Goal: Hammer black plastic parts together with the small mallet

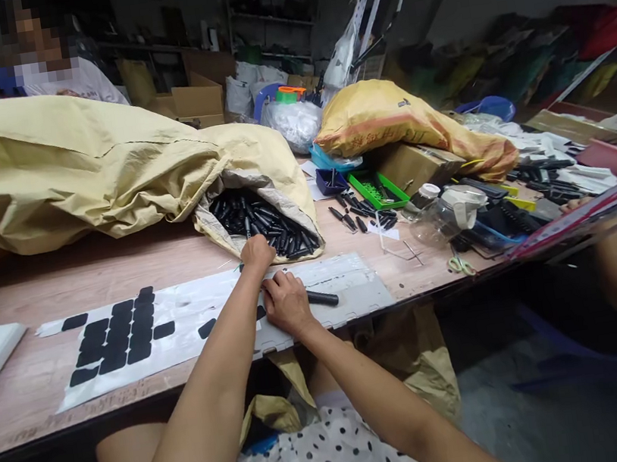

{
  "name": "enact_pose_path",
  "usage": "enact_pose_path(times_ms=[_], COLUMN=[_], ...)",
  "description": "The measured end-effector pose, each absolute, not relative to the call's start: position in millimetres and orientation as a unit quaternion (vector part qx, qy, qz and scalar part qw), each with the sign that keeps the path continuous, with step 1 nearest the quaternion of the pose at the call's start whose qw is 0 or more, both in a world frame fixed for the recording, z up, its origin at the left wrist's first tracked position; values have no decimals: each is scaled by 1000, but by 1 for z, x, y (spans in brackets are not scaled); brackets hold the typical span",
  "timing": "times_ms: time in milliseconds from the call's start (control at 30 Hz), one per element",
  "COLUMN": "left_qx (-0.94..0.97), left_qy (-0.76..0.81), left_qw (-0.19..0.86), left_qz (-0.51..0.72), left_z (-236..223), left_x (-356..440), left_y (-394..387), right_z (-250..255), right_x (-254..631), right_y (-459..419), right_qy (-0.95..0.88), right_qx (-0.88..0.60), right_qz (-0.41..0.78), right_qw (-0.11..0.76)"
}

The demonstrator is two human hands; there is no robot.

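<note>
Likely light and slick, the black tube (323,298) is best gripped mid-length, though whether left hand (257,253) or right hand (289,304) is closed can't be told.

Ten o'clock: beige sack (104,168), matt woven-looking cloth, heavily creased. Near centre: black pieces (262,226), glossy, plastic-looking. Eight o'clock: black pads (139,333), matt, on smooth white sheet (181,306). Tabletop (18,291): smooth, wood-grained. Two o'clock: carton (419,164), matt cardboard; yellow sack (378,114), wrinkled, slight sheen. Three o'clock: jar (426,230), clear, glossy.
</note>
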State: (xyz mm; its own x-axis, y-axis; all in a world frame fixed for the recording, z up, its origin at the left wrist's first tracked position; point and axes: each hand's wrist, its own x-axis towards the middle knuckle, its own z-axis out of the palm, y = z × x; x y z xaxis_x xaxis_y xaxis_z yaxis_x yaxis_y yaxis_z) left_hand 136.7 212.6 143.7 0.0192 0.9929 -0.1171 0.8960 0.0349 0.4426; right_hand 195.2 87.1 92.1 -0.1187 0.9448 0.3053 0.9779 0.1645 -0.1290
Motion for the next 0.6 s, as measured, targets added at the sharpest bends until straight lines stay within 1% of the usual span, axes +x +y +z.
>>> enact_pose_path(times_ms=[67, 100, 167, 233, 300, 367, 433, 533, 600], left_qx=[688, 692, 696, 690, 679, 673, 683, 722, 743], left_qy=[682, 670, 626, 564, 513, 502, 517, 532, 536], left_qw=[201, 202, 218, 255, 297, 321, 326, 299, 265], left_qz=[146, 178, 276, 376, 434, 437, 400, 326, 301], left_z=[145, 147, 151, 153, 151, 144, 132, 107, 93], left_x=[132, 126, 109, 83, 52, 21, -2, -20, -22], left_y=[212, 210, 201, 184, 160, 135, 115, 100, 99], right_z=[93, 93, 93, 94, 94, 94, 93, 91, 90], right_x=[195, 195, 195, 196, 196, 196, 197, 198, 200], right_y=[87, 87, 87, 87, 87, 87, 88, 89, 89], right_qy=[-747, -748, -749, -749, -749, -749, -747, -744, -741], right_qx=[-644, -644, -643, -644, -644, -646, -648, -653, -653], right_qz=[-48, -46, -41, -38, -35, -33, -32, -39, -50], right_qw=[158, 157, 154, 152, 150, 147, 142, 139, 148])
